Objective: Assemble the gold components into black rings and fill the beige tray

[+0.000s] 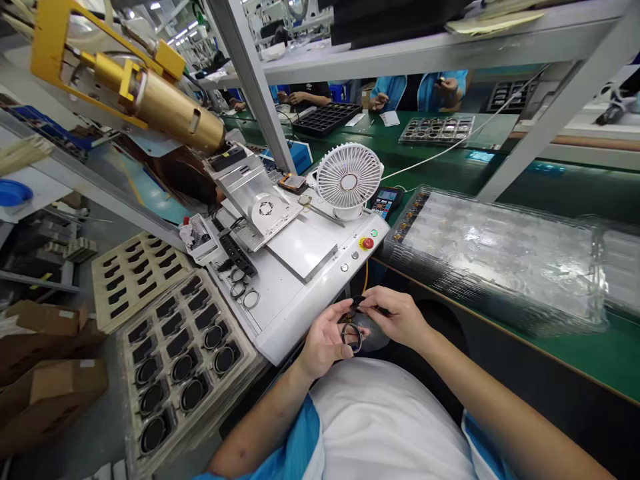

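Just in front of my body, my left hand is closed round a thin metal ring, dark with a bright edge, held between thumb and fingers. My right hand comes in beside it, its thumb and forefinger pinched together at a small black piece just above the ring. The left fingertips also reach close to that piece; its kind is too small to make out. More loose rings lie at the left end of the white machine base.
Left stands a stacked tray with round dark parts in several pockets. The laser-like machine head overhangs the metal fixture. A white fan and red stop button are ahead. Clear plastic trays sit right. Co-workers' hands show beyond.
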A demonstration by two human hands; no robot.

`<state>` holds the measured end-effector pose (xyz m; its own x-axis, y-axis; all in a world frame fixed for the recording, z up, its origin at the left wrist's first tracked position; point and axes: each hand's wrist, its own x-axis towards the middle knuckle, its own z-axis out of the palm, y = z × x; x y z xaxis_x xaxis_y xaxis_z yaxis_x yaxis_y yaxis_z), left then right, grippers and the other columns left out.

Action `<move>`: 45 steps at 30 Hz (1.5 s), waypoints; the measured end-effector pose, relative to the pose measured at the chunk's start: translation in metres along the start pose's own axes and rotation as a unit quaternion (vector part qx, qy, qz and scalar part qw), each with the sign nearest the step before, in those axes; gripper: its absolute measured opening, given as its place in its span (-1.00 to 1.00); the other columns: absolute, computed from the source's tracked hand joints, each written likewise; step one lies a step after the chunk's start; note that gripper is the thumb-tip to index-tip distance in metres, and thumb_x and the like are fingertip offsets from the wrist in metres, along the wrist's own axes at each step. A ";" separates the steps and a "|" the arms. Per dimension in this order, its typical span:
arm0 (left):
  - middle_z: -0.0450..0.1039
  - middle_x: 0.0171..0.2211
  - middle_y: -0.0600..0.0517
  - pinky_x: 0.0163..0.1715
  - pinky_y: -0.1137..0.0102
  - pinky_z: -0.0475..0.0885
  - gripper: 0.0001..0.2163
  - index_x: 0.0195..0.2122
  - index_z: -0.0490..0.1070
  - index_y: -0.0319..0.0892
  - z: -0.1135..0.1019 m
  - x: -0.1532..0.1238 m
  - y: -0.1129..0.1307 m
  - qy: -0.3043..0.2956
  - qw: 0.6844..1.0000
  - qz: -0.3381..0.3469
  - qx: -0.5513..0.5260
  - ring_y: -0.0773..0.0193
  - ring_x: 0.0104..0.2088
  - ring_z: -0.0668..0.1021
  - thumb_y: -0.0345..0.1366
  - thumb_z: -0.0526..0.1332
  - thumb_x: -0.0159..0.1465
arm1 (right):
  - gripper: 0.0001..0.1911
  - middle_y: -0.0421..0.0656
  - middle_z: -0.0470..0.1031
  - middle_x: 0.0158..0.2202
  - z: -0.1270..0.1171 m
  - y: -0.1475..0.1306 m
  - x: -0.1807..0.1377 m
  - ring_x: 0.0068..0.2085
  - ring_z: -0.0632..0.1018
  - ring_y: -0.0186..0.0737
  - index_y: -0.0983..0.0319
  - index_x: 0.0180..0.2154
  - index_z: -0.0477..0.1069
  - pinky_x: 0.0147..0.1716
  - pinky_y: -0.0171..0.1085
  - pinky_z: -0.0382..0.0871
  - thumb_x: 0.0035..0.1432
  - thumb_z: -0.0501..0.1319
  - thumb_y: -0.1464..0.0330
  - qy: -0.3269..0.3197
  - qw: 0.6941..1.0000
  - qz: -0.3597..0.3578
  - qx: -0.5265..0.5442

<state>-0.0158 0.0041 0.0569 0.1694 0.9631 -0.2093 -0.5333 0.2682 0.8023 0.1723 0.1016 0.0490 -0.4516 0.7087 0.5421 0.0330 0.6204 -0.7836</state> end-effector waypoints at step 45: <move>-0.07 0.49 -0.38 -0.01 0.16 0.67 -0.20 0.23 0.33 -0.10 -0.010 -0.010 -0.012 -0.079 0.889 0.191 0.409 -0.02 -0.04 0.70 -0.19 0.60 -0.02 | -0.54 -0.13 0.61 -0.48 0.005 -0.023 0.007 -0.48 0.61 -0.20 0.27 -0.30 0.61 -0.43 -0.26 0.59 -0.10 0.55 0.06 0.014 0.863 0.415 0.289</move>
<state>-0.0192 -0.0083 0.0440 0.2549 0.9470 0.1953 0.1936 -0.2478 0.9493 0.1634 0.0903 0.0695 -0.4638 0.8414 -0.2774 -0.1200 -0.3699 -0.9213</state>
